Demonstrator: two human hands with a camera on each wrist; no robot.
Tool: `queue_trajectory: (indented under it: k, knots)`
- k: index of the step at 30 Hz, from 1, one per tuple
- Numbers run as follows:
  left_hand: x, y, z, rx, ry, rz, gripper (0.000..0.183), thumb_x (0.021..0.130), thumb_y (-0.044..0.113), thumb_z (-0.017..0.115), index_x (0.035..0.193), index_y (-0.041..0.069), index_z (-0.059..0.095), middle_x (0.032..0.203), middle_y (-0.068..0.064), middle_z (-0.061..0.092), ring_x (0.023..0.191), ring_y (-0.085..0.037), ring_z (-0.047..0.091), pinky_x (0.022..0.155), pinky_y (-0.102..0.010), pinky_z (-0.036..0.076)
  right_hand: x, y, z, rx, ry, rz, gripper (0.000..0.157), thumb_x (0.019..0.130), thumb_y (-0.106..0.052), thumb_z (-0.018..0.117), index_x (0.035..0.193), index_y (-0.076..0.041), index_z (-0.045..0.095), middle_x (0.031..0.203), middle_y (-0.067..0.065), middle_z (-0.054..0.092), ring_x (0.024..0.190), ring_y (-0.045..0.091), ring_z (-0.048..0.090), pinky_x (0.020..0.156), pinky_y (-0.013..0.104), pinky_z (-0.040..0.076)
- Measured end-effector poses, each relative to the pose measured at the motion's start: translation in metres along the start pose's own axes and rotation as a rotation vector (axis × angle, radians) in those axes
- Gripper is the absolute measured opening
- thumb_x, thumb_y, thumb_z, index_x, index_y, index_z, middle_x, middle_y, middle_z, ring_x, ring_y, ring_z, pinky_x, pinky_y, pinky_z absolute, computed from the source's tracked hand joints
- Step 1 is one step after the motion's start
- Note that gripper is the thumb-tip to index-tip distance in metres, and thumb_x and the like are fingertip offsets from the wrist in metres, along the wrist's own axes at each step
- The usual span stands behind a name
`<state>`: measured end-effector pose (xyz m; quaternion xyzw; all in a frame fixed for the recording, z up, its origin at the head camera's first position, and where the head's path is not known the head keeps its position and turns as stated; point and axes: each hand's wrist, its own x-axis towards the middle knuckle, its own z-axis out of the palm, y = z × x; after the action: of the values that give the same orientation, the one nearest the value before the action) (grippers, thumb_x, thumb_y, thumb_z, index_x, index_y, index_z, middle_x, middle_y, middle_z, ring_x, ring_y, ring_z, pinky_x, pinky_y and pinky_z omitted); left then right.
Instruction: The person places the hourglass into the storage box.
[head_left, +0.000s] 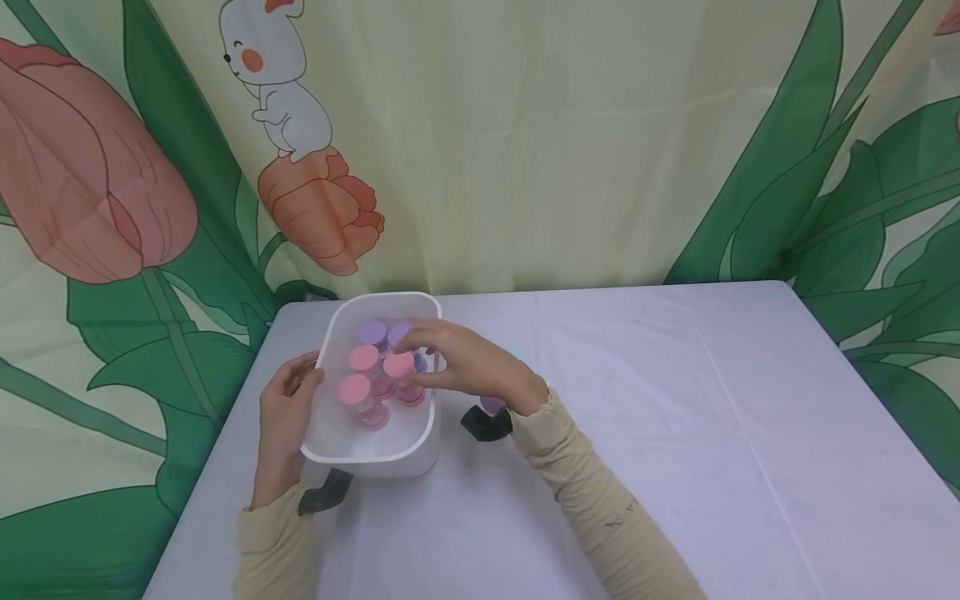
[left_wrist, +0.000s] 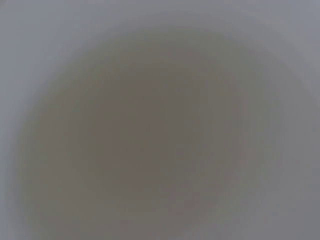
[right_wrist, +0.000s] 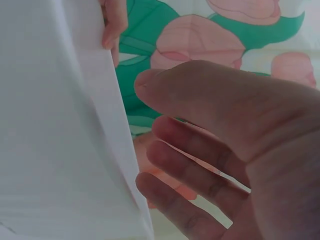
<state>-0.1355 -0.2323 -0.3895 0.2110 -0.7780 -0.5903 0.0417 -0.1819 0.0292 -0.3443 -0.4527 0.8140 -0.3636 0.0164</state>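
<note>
A white plastic bin [head_left: 375, 460] stands near the table's left side in the head view. Inside it are several small sand timers with clear waists, some pink-ended [head_left: 355, 390], others purple-ended [head_left: 372, 332]. My left hand [head_left: 287, 408] grips the bin's left rim; its fingertips show at the rim in the right wrist view. Over the right rim reaches my right hand [head_left: 468, 362], thumb and fingers spread beside a pink timer [head_left: 399, 367]. Nothing shows between those fingers in the right wrist view, where the hand [right_wrist: 215, 150] is close up. The left wrist view is only a blur.
A purple-ended object [head_left: 492, 404] sits on the table partly hidden under my right wrist, with a sliver of teal behind the hand. Black wrist straps [head_left: 487, 423] hang at both cuffs. The white-covered table [head_left: 660, 433] meets a printed curtain [head_left: 562, 167] behind.
</note>
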Motion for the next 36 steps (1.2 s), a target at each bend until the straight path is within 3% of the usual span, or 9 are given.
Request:
queue_trajectory:
  k: [16,29,36]
  knots:
    - [0.000,0.000,0.001,-0.002,0.008,0.005,0.044,0.100,0.040,0.054,0.140,0.022,0.054,0.142,-0.007,0.055,0.114,-0.020,0.058,0.072,-0.014,0.054,-0.029,0.016,-0.012,0.001,0.048,0.100,0.035,0.090,-0.013,0.072,0.124,-0.006,0.065,0.122,0.004,0.065,0.111,0.017,0.057,0.096,0.030,0.050]
    - [-0.001,-0.001,0.001,-0.013,0.002,-0.007,0.045,0.099,0.040,0.055,0.140,0.022,0.054,0.141,-0.007,0.055,0.112,-0.019,0.059,0.072,-0.016,0.054,-0.061,0.036,-0.016,-0.009,0.096,0.217,0.032,0.090,-0.017,0.072,0.121,-0.010,0.066,0.121,-0.002,0.065,0.108,0.017,0.058,0.098,0.035,0.049]
    - [0.001,-0.002,0.000,-0.024,0.001,0.002,0.044,0.099,0.039,0.056,0.139,0.022,0.056,0.139,-0.007,0.057,0.108,-0.016,0.061,0.073,-0.017,0.055,-0.072,0.045,-0.017,-0.006,0.115,0.234,0.032,0.089,-0.015,0.073,0.120,-0.009,0.068,0.119,-0.001,0.066,0.107,0.017,0.058,0.096,0.035,0.049]
